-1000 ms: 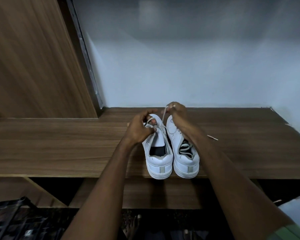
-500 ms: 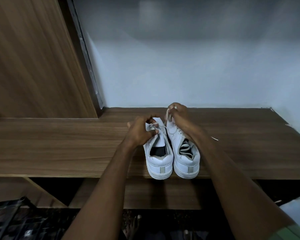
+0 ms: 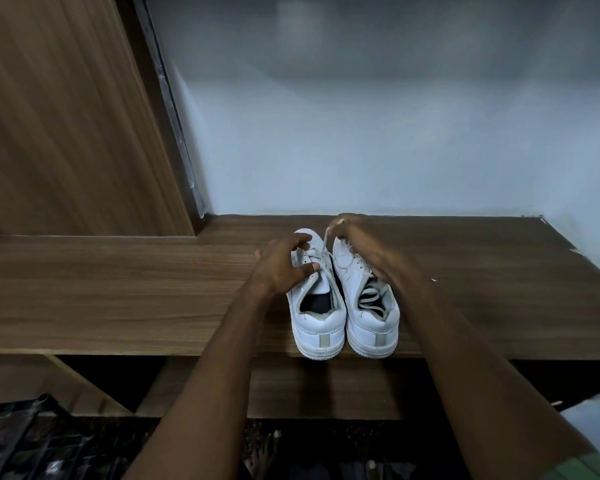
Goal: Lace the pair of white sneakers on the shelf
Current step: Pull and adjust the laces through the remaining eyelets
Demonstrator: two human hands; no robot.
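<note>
Two white sneakers stand side by side, heels toward me, on the wooden shelf (image 3: 118, 289). My left hand (image 3: 279, 265) grips the left sneaker (image 3: 317, 323) at its eyelet area, thumb and fingers curled on its upper. My right hand (image 3: 352, 233) pinches a white lace (image 3: 324, 245) that runs taut from the left sneaker's eyelets up to my fingers, above the toe of the right sneaker (image 3: 373, 327). A loose lace lies coiled inside the right sneaker.
A wooden side panel (image 3: 66, 116) rises at the left and a pale wall (image 3: 361, 133) stands behind the shelf. A lower shelf (image 3: 326, 386) sits beneath. A dark wire rack (image 3: 21, 441) is at bottom left; bare feet show on the floor.
My right hand has drawn the lace upward and back, pulling it taut. My left hand's fingers have shifted on the left sneaker's upper. The sneakers have stayed in place.
</note>
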